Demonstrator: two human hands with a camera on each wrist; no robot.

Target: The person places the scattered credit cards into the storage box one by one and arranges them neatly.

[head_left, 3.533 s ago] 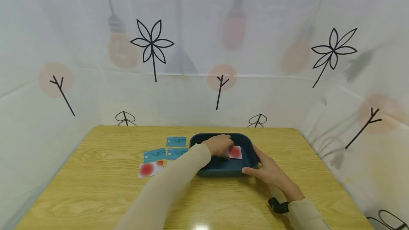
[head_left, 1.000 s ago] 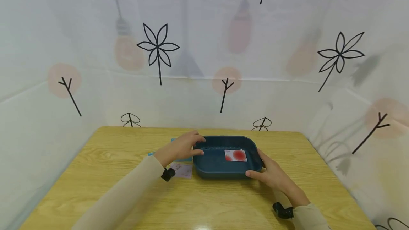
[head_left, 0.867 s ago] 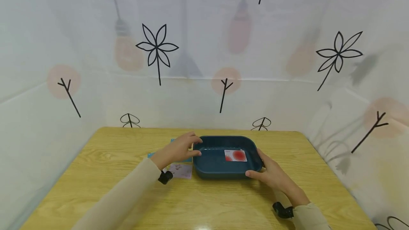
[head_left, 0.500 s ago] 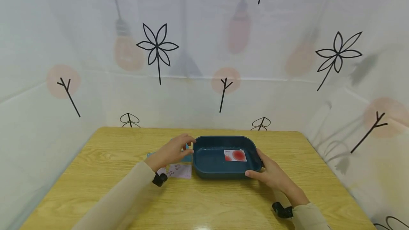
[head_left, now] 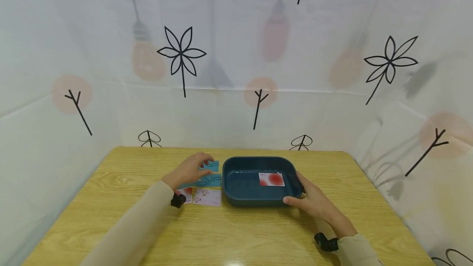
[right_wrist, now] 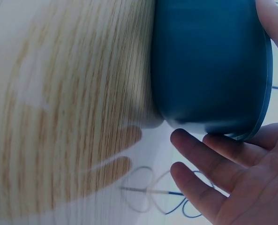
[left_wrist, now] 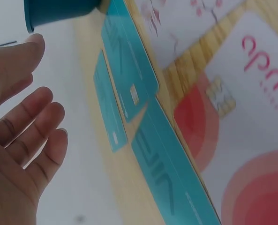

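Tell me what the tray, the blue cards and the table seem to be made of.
Tray: probably plastic, smooth with a soft sheen; its wall curves seamlessly round the corners.
Blue cards: plastic or coated paper, smooth; they lie flat, with crisp edges and rounded corners.
Table: wood or wood-look laminate, somewhat glossy; grain shows, and a bright spot reflects off it.

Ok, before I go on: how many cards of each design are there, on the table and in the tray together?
Blue VIP cards: 3
White cards with red circles: 2 (one in the tray)
Floral card: 1
Total: 6
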